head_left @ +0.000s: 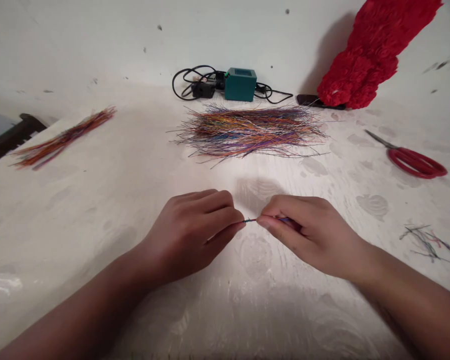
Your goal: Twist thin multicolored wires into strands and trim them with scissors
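Observation:
Thin coloured wires run between my two hands, just above the table's near middle. A short stretch shows in the gap, with a bluish twist by the left fingertips. My left hand pinches one end between thumb and forefinger. On the other side my right hand grips the wires with thumb and bent fingers, and a purple piece shows inside its curl. Past the hands lies a large loose pile of many-coloured wires. Most of the held length is hidden by my fingers.
A smaller wire bundle lies far left. Red-handled scissors rest at right, above some wire scraps. Along the wall stand a green box with black cables, a dark phone-like slab and a red ruffled object.

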`<state>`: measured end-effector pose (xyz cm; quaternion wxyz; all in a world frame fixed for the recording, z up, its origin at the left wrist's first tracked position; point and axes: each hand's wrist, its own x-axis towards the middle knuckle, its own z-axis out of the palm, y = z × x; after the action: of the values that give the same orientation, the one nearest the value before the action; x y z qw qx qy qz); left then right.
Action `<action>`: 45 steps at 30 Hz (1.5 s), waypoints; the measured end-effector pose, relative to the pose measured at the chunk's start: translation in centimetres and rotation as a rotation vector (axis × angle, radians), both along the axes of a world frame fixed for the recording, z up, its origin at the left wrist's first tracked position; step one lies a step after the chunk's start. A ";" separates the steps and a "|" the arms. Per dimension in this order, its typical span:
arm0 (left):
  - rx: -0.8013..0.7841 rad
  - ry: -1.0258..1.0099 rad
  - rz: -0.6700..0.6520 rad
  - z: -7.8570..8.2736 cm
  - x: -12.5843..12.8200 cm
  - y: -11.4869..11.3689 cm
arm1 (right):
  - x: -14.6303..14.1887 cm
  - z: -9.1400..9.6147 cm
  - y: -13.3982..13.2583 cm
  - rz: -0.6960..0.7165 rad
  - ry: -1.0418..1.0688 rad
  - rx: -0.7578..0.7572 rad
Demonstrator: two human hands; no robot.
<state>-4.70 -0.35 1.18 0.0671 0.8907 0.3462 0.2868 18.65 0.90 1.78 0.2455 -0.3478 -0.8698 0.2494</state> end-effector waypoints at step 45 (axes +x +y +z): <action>-0.254 -0.118 -0.034 -0.5 0.9 -0.4 | -0.5 -0.6 -0.5 0.104 0.005 0.088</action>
<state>-3.81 -0.79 0.70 0.2044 0.8623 0.3601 0.2916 18.15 0.44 1.14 0.2493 -0.2907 -0.8961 0.2243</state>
